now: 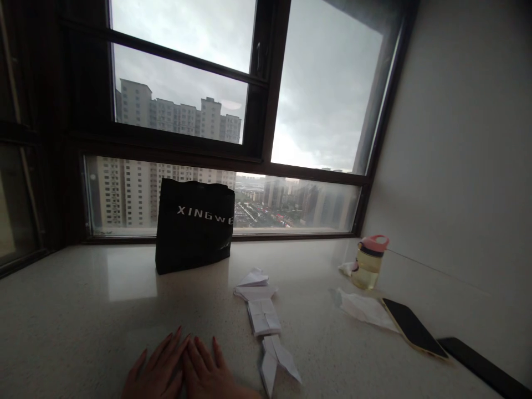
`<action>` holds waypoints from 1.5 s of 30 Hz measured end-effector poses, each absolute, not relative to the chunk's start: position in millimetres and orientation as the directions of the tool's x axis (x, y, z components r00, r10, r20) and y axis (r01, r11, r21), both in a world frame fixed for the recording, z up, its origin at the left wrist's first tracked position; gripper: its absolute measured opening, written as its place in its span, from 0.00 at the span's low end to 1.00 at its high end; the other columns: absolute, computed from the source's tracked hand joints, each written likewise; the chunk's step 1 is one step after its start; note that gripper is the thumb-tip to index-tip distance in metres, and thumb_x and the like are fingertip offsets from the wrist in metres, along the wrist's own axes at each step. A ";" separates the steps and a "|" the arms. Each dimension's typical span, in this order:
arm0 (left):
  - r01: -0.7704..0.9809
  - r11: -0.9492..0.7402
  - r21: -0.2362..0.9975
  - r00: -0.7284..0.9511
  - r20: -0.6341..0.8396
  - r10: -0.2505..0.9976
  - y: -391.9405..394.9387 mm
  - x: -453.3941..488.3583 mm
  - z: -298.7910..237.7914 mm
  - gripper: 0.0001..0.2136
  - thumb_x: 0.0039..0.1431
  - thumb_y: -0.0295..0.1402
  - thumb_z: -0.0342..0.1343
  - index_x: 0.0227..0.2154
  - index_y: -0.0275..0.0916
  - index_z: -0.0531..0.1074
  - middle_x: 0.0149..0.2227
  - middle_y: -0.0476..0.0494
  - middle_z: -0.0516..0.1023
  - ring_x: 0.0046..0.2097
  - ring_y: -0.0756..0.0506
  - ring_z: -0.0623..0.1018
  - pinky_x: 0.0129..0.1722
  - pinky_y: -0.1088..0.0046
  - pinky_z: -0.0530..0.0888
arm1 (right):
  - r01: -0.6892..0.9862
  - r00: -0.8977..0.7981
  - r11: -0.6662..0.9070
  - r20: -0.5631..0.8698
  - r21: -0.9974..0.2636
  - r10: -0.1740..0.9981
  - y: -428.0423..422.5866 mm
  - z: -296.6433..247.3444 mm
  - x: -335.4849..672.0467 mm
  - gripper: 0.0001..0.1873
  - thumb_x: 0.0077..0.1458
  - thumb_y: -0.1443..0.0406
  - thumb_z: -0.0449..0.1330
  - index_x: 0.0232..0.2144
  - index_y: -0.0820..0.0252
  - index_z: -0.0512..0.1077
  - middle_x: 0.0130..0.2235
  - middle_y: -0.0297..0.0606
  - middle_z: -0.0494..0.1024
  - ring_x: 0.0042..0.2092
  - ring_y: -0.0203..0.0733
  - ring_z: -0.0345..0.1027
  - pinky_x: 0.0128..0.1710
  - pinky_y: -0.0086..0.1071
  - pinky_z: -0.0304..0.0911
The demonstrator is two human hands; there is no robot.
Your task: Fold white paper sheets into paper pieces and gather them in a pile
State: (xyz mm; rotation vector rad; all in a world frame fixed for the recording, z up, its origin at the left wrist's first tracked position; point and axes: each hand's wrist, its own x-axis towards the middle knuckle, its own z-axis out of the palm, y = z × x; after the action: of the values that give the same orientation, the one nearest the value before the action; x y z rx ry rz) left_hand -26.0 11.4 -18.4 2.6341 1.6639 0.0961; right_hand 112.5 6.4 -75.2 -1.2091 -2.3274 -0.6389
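Note:
Both hands lie flat on the pale stone counter (pixel 83 321) at the bottom edge of the view, fingers stretched out and side by side. My left hand (pixel 155 368) and my right hand (pixel 208 371) touch each other and hold nothing. Just right of my right hand runs a row of folded white paper pieces (pixel 262 316), from near the hands toward the window. The nearest piece (pixel 276 360) is a pointed fold close to my right hand.
A black bag with white lettering (pixel 193 224) stands by the window. At the right are a small bottle with a pink lid (pixel 369 261), a crumpled tissue (pixel 363 307), a phone (pixel 413 328) and a second dark device (pixel 484 367). A white wall bounds the right side.

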 end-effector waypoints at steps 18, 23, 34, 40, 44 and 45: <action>0.911 -0.412 0.033 0.411 0.034 0.911 15.3 -27.4 -22.2 0.22 0.51 0.33 0.36 0.51 0.43 0.54 0.55 0.48 0.53 0.56 0.45 0.55 0.51 0.58 0.52 | 0.865 -0.475 0.491 0.488 0.105 0.732 -10.1 -53.5 109.0 0.24 0.57 0.60 0.38 0.52 0.69 0.53 0.52 0.44 0.61 0.54 0.46 0.51 0.48 0.45 0.55; 0.905 -0.424 0.035 0.424 0.024 0.905 14.5 -27.2 -19.4 0.22 0.51 0.33 0.36 0.51 0.43 0.54 0.55 0.47 0.53 0.55 0.45 0.56 0.52 0.59 0.51 | 0.863 -0.474 0.497 0.485 0.090 0.735 -10.2 -54.2 108.2 0.26 0.56 0.57 0.40 0.51 0.69 0.54 0.52 0.45 0.61 0.53 0.48 0.52 0.47 0.46 0.55; 0.892 -0.448 0.064 0.449 -0.003 0.893 17.0 -26.9 -20.5 0.22 0.52 0.33 0.35 0.53 0.43 0.51 0.56 0.47 0.51 0.56 0.45 0.53 0.52 0.57 0.50 | 0.845 -0.500 0.517 0.543 0.135 0.675 -2.4 -65.9 112.9 0.29 0.53 0.53 0.42 0.50 0.69 0.57 0.51 0.46 0.63 0.51 0.49 0.55 0.46 0.45 0.57; 0.902 -0.428 0.051 0.430 -0.033 0.902 11.6 -23.4 -13.4 0.23 0.52 0.33 0.35 0.53 0.41 0.50 0.56 0.47 0.49 0.57 0.45 0.51 0.53 0.56 0.48 | 0.845 -0.494 0.520 0.550 0.123 0.673 -3.8 -64.7 112.2 0.29 0.54 0.54 0.40 0.51 0.69 0.56 0.51 0.46 0.63 0.52 0.48 0.54 0.47 0.45 0.56; 0.893 -0.447 0.056 0.448 -0.001 0.894 9.9 -23.4 -14.4 0.22 0.52 0.33 0.35 0.52 0.40 0.52 0.56 0.45 0.50 0.57 0.44 0.52 0.52 0.55 0.48 | 0.849 -0.497 0.515 0.515 0.120 0.698 -8.0 -58.3 112.9 0.26 0.56 0.56 0.39 0.51 0.69 0.55 0.52 0.46 0.62 0.53 0.47 0.52 0.48 0.45 0.55; 0.888 -0.456 0.060 0.456 0.017 0.890 10.3 -24.2 -16.1 0.22 0.53 0.33 0.35 0.52 0.41 0.52 0.56 0.45 0.50 0.57 0.44 0.52 0.52 0.55 0.48 | 0.848 -0.499 0.517 0.507 0.119 0.702 -8.9 -56.6 113.3 0.27 0.56 0.56 0.39 0.51 0.69 0.55 0.52 0.45 0.61 0.53 0.47 0.52 0.48 0.44 0.55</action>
State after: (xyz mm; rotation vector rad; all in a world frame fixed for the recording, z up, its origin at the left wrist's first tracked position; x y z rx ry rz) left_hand -24.2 10.3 -16.1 2.6437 1.6157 0.0708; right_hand 113.3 -8.9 -56.6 -1.2771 -2.3644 -0.5013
